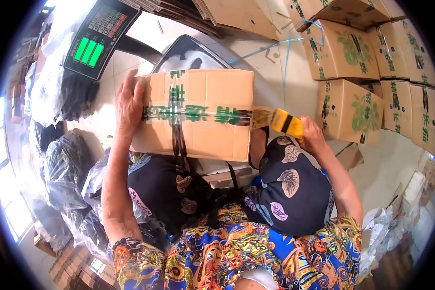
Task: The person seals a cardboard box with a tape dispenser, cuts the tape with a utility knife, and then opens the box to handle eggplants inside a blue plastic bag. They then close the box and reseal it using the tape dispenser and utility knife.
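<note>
A cardboard box (212, 137) with green printed characters lies in front of my knees, clear brownish tape running along and across its upper face. My left hand (129, 104) rests against the box's left end, fingers stretched out along it. On the other side, my right hand (312, 136) is closed around a yellow tape dispenser (287, 124) with a black band. A strip of packing tape (263, 117) spans from the box's right edge to the dispenser. Part of a scale platform (191, 54) shows behind the box.
A scale display (99, 36) with green lit digits stands at upper left. Taped boxes (350, 111) are stacked on the right. Flattened cardboard (237, 17) lies at the top. A blue strap (286, 60) trails over the floor. Dark plastic bags (67, 162) fill the left.
</note>
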The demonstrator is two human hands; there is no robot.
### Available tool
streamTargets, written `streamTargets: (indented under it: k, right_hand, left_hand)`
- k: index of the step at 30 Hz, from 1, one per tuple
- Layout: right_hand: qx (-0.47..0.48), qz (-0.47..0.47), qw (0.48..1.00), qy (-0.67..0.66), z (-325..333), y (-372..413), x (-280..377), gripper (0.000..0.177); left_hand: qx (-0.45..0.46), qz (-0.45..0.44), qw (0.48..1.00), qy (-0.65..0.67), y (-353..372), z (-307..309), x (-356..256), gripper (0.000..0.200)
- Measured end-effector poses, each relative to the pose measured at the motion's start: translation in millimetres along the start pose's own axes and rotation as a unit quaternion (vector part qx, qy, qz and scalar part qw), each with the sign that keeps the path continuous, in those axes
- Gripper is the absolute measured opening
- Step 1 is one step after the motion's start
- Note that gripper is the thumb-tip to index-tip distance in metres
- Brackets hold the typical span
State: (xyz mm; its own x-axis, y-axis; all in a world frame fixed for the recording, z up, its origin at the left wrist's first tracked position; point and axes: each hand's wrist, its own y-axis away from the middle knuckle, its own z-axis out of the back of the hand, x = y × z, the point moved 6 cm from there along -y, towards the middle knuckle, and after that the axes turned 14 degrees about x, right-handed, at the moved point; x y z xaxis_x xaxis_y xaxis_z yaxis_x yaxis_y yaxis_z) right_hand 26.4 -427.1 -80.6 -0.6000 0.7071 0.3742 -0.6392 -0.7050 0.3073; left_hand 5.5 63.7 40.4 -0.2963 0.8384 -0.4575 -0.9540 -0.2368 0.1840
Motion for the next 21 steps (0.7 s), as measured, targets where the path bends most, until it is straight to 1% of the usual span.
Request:
streamTargets:
  k: [1,3,5,6,7,8,9,11,12,13,14,15,16,17,18,19,20,21]
  right_hand:
    - [0.023,-0.027,0.999,0.016,12,0,12,0.036]
    - [0.074,-0.066,0.992,0.079,36,-12,41,0.035]
    - [0.12,-0.101,0.979,0.127,34,-26,48,0.035]
    - [0.04,-0.062,0.959,0.273,41,-33,62,0.035]
    - [-0.038,-0.02,0.911,0.411,44,-38,80,0.036]
    - [-0.115,0.024,0.836,0.536,42,-41,99,0.037]
    - [-0.111,0.063,0.767,0.629,32,-54,106,0.04]
    - [0.038,0.111,0.814,0.569,35,-92,133,0.034]
    - [0.186,-0.06,0.918,0.346,-23,-139,97,0.021]
    - [0.232,-0.089,0.93,0.27,-22,-151,84,0.015]
    - [0.282,-0.118,0.933,0.191,-21,-147,63,0.012]
    - [0.271,-0.126,0.944,0.139,-25,-138,39,0.009]
    - [0.259,-0.133,0.953,0.086,-28,-129,15,0.023]
    - [0.255,-0.163,0.948,0.094,0,-118,18,0.019]
    - [0.262,-0.153,0.947,0.102,-6,-111,-4,0.028]
    - [0.141,-0.112,0.981,0.077,-7,-92,-23,0.041]
    - [0.099,-0.138,0.984,0.049,-14,-84,-40,0.046]
    - [0.119,-0.178,0.977,0.021,-12,-81,-45,0.047]
  left_hand:
    - [0.008,-0.054,0.998,-0.034,-1,0,-4,0.042]
    - [0.009,-0.035,0.999,-0.017,-1,-3,0,0.041]
    - [0.001,0.0,1.0,-0.003,-2,-2,3,0.041]
    - [-0.001,-0.008,1.0,0.001,-3,-2,0,0.041]
    - [-0.004,-0.013,1.0,0.006,-2,-2,-3,0.042]
    - [-0.006,-0.018,1.0,0.011,0,-2,-4,0.042]
    - [-0.004,-0.016,1.0,0.006,0,-4,-3,0.043]
    - [-0.011,-0.011,1.0,-0.007,-1,-5,3,0.045]
    - [0.004,-0.014,1.0,0.012,1,-5,-2,0.049]
    - [0.007,0.002,0.999,0.041,0,-2,-4,0.051]
    - [0.014,0.018,0.997,0.074,2,-1,-5,0.054]
    - [0.02,0.013,0.987,0.157,2,-3,-2,0.055]
    - [0.02,0.004,0.971,0.238,1,-3,3,0.057]
    - [0.041,0.013,0.946,0.32,2,-2,10,0.059]
    - [0.061,0.03,0.905,0.42,-1,-12,28,0.06]
    - [0.056,0.029,0.899,0.433,1,-8,25,0.062]
    - [0.053,0.027,0.893,0.446,4,-6,21,0.064]
    - [0.052,0.021,0.883,0.466,4,-5,27,0.066]
